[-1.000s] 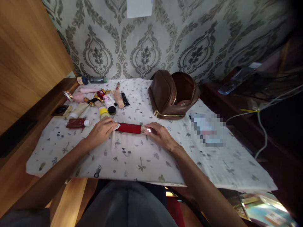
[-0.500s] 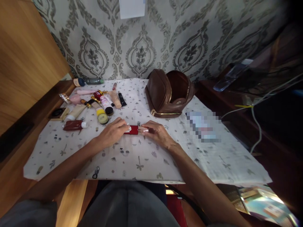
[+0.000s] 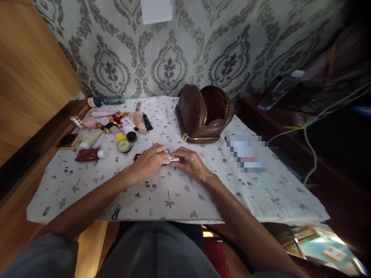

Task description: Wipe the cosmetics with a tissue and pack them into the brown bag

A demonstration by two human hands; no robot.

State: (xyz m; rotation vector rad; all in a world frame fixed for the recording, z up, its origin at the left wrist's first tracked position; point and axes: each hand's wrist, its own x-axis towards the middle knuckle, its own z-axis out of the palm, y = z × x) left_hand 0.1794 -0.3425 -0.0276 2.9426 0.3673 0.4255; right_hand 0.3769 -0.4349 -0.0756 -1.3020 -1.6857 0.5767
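Observation:
A red tube with a shiny pinkish end [image 3: 175,159] lies sideways between my hands, low over the patterned cloth. My right hand [image 3: 189,162] is closed on its shiny end, thumb and fingers pinched. Bent over the middle of the tube is my left hand [image 3: 152,160], closed, with a small white piece at its fingertips; the red part [image 3: 137,156] shows past it on the left. Back left of my hands stand a yellow-banded jar [image 3: 123,144] and other cosmetics. Behind my right hand is an open brown bag [image 3: 191,112].
A red bottle [image 3: 88,154], a beige tube [image 3: 91,138] and a compact [image 3: 69,141] lie at the left. A blurred-out flat object [image 3: 246,154] is on the right. Beyond the table's right edge are a clear bottle [image 3: 279,92] and cables [image 3: 311,143].
My left hand has moved right along the red tube, toward the shiny end, and now covers its middle. My right hand stays on the shiny end. The view has shifted slightly.

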